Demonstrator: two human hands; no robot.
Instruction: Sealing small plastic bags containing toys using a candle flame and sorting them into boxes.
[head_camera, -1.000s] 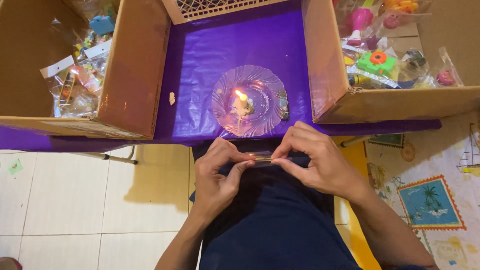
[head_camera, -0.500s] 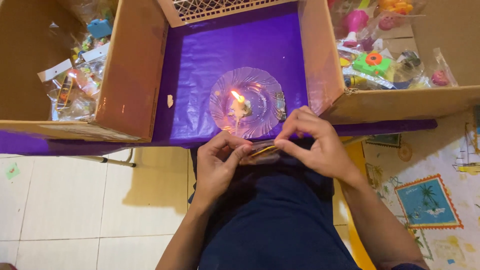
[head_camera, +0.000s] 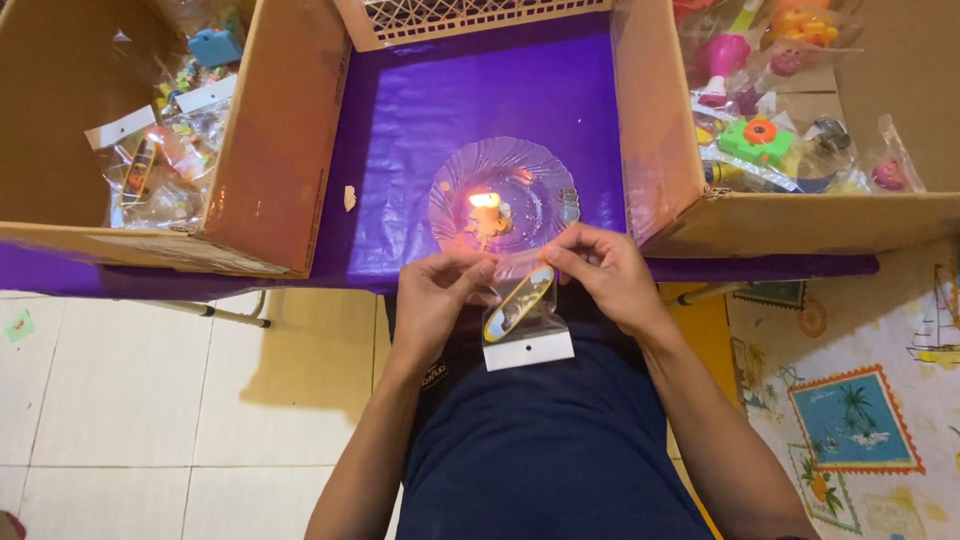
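At the purple table (head_camera: 420, 110), my left hand (head_camera: 432, 295) and right hand (head_camera: 605, 275) now pinch a raised toy packet (head_camera: 522, 315) beside the candle (head_camera: 487, 210).

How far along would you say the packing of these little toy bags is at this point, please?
Done: sealed toy bags lie in the left box. In hand: the left hand and right hand hold the open end of a small clear bag with a toy skateboard beside the candle flame. Left: this seal; loose toys wait in the right box.
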